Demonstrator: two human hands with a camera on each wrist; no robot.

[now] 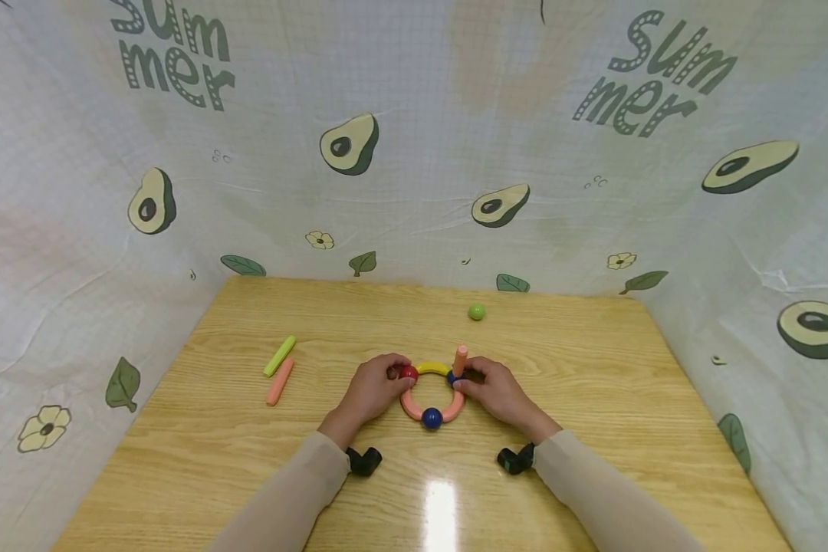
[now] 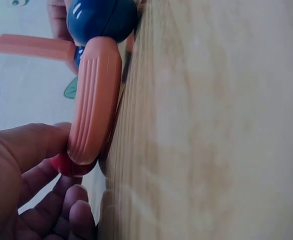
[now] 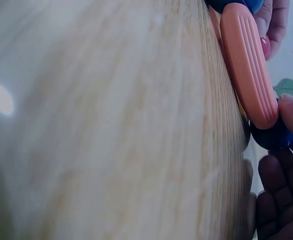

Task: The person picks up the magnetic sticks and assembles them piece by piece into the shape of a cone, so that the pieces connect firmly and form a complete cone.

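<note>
A ring of toy rods and balls lies on the wooden table. Its far side is a yellow curved rod (image 1: 432,368); two salmon-pink curved rods, left (image 1: 409,405) and right (image 1: 455,407), meet at a blue ball (image 1: 432,418) at the front. My left hand (image 1: 376,389) pinches the red ball (image 1: 410,372) at the ring's left, thumb and fingers on it. At the right, my right hand (image 1: 500,391) grips another blue ball (image 3: 274,136) between thumb and fingers. A straight salmon-pink rod (image 1: 461,359) stands upright from that ball; the left wrist view shows it too.
Left of the ring lie a yellow-green straight rod (image 1: 279,356) and a salmon-pink straight rod (image 1: 280,382). A light green ball (image 1: 477,311) sits near the table's back edge. Printed cloth (image 1: 414,169) hangs around the table's back and sides.
</note>
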